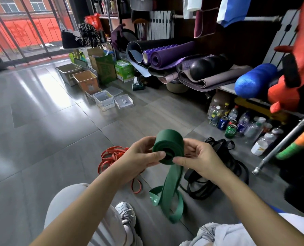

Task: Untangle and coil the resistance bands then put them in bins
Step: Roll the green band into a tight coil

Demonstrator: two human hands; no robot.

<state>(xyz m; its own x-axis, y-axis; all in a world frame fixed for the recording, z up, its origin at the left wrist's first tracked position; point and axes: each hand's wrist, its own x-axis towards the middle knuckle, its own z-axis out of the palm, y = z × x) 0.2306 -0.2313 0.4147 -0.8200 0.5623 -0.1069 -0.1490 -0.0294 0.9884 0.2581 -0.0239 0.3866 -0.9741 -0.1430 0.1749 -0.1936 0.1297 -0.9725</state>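
The green resistance band (pixel 169 139) is held up between both hands. Most of it is wound into a thick, smooth roll with a dark hollow core. The left hand (pixel 138 157) curls round the roll's left side with its thumb pressed on the near face. The right hand (pixel 202 158) cups the right side, its thumb on the lower near rim. From the underside of the roll a flat, matte strip of the same band hangs straight down between the wrists and folds into loose loops on the floor (pixel 41 130). Below and partly hidden under the left hand lies a tangle of thin red bands (pixel 110 157). Just past the right hand sits a heap of black bands (pixel 218 176). The floor is glossy grey tile with window glare. Well ahead of the hands stand clear plastic bins (pixel 104 100), and beyond them an orange-brown bin (pixel 85 80) and a metal tray (pixel 68 71). Ahead and to the right of the right hand are rolled purple mats (pixel 167 54), a blue foam roller (pixel 255 80), and bottles and cans (pixel 236 123) clustered on the floor.
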